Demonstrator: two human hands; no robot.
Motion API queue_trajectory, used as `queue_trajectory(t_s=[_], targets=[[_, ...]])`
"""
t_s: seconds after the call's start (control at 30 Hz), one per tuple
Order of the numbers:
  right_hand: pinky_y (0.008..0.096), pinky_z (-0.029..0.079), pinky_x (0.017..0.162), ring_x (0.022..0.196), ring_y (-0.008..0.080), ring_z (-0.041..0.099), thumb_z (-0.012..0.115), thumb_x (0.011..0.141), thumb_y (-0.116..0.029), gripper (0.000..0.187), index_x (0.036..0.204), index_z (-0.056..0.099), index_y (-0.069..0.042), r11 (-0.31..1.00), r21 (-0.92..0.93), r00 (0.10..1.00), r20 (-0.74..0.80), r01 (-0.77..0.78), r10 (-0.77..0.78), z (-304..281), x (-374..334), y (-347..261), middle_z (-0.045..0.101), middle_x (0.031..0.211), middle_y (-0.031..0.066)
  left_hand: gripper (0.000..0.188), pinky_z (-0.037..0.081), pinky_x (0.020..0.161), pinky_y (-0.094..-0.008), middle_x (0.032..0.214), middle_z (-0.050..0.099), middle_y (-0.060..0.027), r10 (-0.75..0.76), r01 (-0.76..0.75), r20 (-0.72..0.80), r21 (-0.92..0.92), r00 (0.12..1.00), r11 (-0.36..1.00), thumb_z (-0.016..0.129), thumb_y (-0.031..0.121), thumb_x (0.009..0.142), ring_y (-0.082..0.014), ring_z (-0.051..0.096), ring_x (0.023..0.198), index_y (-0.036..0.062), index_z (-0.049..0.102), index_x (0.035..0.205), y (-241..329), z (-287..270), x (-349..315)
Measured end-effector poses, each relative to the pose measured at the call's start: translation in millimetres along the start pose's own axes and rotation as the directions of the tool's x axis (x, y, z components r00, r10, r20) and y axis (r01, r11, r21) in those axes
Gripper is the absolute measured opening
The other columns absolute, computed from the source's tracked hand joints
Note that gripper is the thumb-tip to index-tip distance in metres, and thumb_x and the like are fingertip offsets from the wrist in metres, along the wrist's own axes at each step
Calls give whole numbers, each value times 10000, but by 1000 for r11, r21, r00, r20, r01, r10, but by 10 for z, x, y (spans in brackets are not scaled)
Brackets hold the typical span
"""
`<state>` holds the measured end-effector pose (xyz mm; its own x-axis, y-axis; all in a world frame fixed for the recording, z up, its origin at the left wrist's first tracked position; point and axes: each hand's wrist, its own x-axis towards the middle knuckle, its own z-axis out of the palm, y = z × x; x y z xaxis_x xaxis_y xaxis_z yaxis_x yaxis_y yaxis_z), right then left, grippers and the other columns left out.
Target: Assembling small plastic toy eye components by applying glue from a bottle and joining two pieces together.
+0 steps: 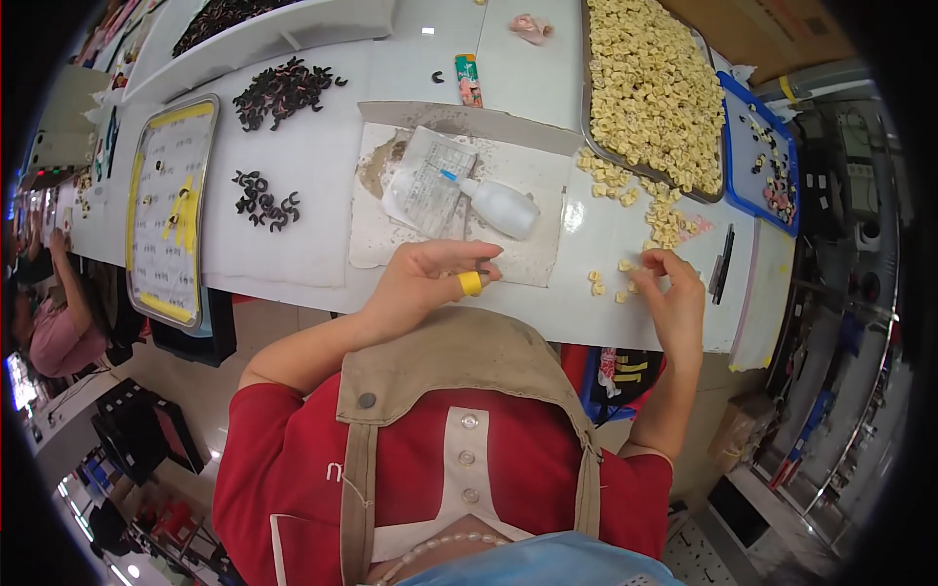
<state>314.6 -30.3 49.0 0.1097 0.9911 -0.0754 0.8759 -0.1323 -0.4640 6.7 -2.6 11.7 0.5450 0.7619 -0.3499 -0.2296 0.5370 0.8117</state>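
Observation:
My left hand [430, 278] is closed in a pinch above the front edge of a white paper-lined tray [552, 264]; yellow tape circles one finger. A small dark piece shows between its fingertips, mostly hidden. At the front right, my right hand [676, 301] pinches at a small pale yellow piece [627, 265] among several loose ones on the table. On the tray lie a white squeeze bottle [505, 208] with a blue tip and a printed paper slip [430, 181]. Black curved pieces [266, 202] lie in a small pile to the left.
A metal tray heaped with yellow pieces [655, 93] stands at the far right, beside a blue tray [772, 210]. Farther left are a larger black pile [283, 93], a white bin [322, 21] and a metal tray with yellow tape [200, 146]. Pens [722, 264] lie right.

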Motion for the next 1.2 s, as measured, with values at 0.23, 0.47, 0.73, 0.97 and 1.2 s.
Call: queue_trajectory(t_s=[0.23,0.47,0.73,0.97,1.2], targets=[[262,451,631,716,167,548,576,761,26,190,948,601,1,957,137,966,-3,256,-258,357,148,-355,550,899,79,334,445,761,-220,977,626,-79,-53,55,37,-42,998,998,607,28,794,-114,571,948,16,557,1124,48,55,9],[248,461,583,680,164,560,729,642,-12,257,870,612,-7,728,420,828,-120,542,-547,541,130,-818,540,819,88,342,433,762,-214,1030,613,-80,-107,111,36,-171,994,979,604,41,797,-104,554,969,22,553,1135,31,-12,-7],[291,420,561,683,205,514,793,533,-114,342,808,596,-67,604,250,651,-211,757,-729,717,236,-867,528,757,54,332,427,702,-192,1042,608,-51,-170,194,123,-232,978,953,597,63,808,-66,549,887,21,555,1135,31,-25,13],[308,412,589,698,218,507,780,525,-104,330,791,589,-67,612,269,667,-224,743,-711,764,230,-855,526,746,52,298,405,633,-174,1029,613,-27,-167,191,130,-202,977,961,590,75,815,-42,534,821,25,578,1109,17,3,34],[296,412,599,699,210,504,780,544,-113,310,776,580,-64,628,344,709,-206,698,-675,796,203,-853,523,740,48,276,398,618,-188,1014,606,-13,-201,221,160,-120,967,968,579,104,834,-46,511,756,28,586,1099,59,9,29]])
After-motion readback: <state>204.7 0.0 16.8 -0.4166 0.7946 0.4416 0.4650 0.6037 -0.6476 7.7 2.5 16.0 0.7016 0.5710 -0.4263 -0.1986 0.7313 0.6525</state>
